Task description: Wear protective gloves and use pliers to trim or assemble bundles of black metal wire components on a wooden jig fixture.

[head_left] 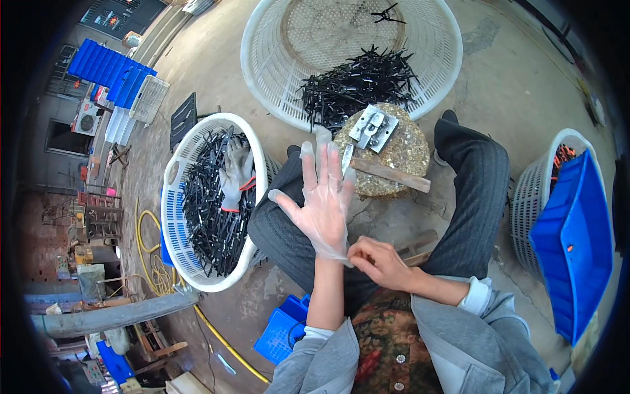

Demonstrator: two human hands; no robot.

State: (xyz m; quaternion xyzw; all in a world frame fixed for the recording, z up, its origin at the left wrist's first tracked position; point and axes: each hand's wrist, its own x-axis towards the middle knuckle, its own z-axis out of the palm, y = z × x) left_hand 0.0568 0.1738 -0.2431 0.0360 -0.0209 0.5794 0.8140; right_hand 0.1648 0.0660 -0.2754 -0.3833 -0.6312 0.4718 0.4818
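Beyond the speckled round block point(412, 146), a big white basket point(261, 72) is cut off by the upper edge. Right of the block, a blue tray point(579, 246) partly hides orange pieces point(563, 156) in a smaller basket point(527, 210). Nearer than the block, the right hand's point(384, 264) grip on the clear glove's point(328, 213) cuff is unclear.

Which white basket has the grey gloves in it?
The left basket: the grey gloves lie on its heap of black parts. No gloves show in the wide basket at the top or the right basket, which a blue tray partly hides.
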